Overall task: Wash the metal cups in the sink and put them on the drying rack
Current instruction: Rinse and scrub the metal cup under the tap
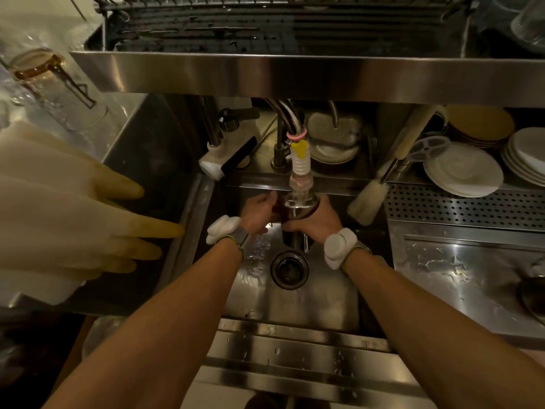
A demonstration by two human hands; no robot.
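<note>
Under the tap (300,166), both hands' grip (315,221) encircles a metal cup (296,206).

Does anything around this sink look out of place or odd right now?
Nothing looks spilled or broken. Two small oddities: rubber gloves sit unused left of the sink while the bare left hand and right hand grip the metal cup, and the bottle brush leans tilted over the sink's right edge.

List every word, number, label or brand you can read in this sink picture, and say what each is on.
No text can be read anywhere.
The metal cup, tap, plates, rubber gloves and glass jar show no lettering; the dim light could hide small marks.
</note>
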